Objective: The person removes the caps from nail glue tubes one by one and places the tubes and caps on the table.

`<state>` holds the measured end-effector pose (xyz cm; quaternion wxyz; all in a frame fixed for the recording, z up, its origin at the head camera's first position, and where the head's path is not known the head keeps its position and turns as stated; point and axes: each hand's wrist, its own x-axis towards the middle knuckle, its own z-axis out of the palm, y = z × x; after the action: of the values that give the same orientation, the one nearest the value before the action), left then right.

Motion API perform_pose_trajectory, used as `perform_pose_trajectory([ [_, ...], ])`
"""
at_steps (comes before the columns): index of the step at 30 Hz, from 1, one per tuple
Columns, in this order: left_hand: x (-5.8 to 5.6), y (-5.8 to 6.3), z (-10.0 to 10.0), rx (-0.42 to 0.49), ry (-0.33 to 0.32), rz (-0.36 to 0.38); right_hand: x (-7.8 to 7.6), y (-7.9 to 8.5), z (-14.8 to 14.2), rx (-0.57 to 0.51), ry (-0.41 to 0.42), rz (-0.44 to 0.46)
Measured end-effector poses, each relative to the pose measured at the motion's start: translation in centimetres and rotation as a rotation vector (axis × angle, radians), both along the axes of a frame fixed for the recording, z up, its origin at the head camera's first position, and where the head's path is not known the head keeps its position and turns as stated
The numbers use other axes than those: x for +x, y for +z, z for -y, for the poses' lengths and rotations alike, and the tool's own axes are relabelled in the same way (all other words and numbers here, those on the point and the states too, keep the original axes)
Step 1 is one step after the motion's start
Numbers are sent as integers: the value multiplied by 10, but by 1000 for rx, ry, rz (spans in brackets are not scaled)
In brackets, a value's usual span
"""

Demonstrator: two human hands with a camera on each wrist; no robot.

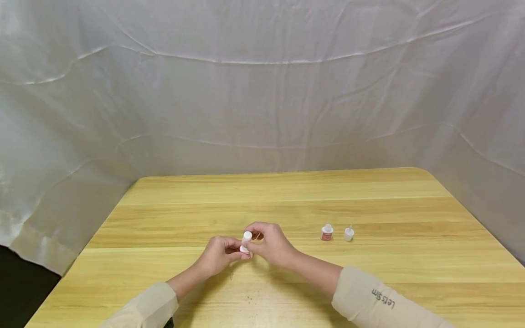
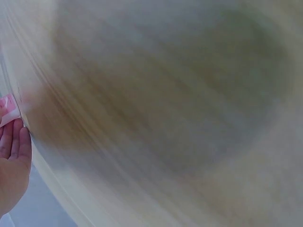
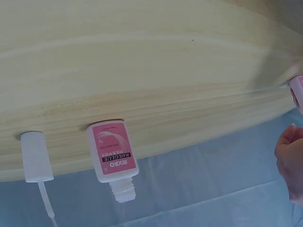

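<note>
In the head view my left hand [image 1: 221, 254] holds a small white nail glue bottle [image 1: 244, 249] low over the table, between thumb and fingers. The bottle's pink label [image 2: 8, 109] shows at the edge of the left wrist view. My right hand [image 1: 270, 243] pinches a white cap [image 1: 247, 236] right over the bottle's top. Where cap and neck meet is hidden by the fingers. To the right, an uncapped nail glue bottle [image 3: 113, 151] stands upright on the table. Beside it, a white brush cap [image 3: 36, 157] rests with its brush pointing up.
The wood-grain table [image 1: 287, 196] has rounded far corners. Pale hanging fabric [image 1: 262, 105] surrounds its back and sides. A few dark specks [image 1: 249, 298] mark the tabletop near the front.
</note>
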<state>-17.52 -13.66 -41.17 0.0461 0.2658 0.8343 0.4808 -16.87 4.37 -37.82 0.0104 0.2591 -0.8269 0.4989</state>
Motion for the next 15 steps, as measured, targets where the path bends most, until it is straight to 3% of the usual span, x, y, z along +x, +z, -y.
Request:
perform_pose_trajectory([
  [15,-1,0,0,0,28,74,-1,6,-9,34,-6,-22],
])
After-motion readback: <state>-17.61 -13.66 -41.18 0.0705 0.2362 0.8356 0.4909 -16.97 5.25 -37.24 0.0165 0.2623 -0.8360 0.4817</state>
